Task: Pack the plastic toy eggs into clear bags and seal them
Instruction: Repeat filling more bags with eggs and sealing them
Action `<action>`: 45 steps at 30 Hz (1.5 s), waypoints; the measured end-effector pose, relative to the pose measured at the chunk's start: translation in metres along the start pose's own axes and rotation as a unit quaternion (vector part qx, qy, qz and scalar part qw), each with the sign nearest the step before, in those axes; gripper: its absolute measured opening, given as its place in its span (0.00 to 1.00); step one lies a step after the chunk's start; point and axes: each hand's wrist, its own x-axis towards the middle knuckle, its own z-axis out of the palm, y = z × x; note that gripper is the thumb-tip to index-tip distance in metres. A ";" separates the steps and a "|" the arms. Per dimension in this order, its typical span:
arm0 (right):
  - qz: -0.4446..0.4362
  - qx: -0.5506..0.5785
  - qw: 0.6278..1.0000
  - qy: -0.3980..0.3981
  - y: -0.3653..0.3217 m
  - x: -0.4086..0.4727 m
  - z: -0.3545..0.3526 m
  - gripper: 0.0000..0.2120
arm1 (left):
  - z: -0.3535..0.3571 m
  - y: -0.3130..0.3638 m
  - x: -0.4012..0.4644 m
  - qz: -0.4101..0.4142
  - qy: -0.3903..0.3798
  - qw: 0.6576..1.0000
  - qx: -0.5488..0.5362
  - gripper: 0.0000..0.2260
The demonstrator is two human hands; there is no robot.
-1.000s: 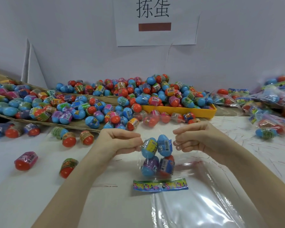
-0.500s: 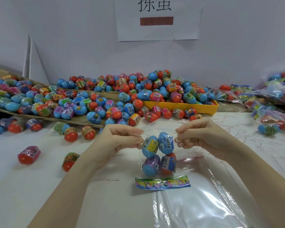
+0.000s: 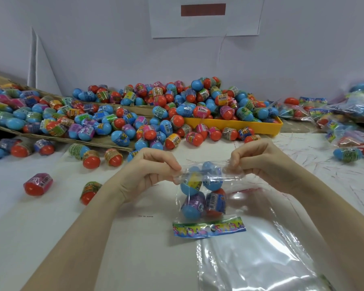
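Clear bag (image 3: 206,198), centre of counter, near side: holds four toy eggs (image 3: 203,196), two blue on top, one blue-purple and one red-blue below. Far edge folded over. Colourful header strip (image 3: 209,228) at near end. Loose eggs (image 3: 135,116) heaped far left.

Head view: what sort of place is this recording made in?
Probably a small hand-packing workstation, not a home. Loose toy eggs lie heaped on the table, some in a yellow tray; filled bags pile up at right, and a stack of empty clear bags waits in front.
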 end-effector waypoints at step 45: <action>-0.039 -0.119 0.989 0.082 -0.009 -0.001 0.002 0.23 | 0.010 0.017 -0.006 -0.070 -0.054 0.989 0.116 0.22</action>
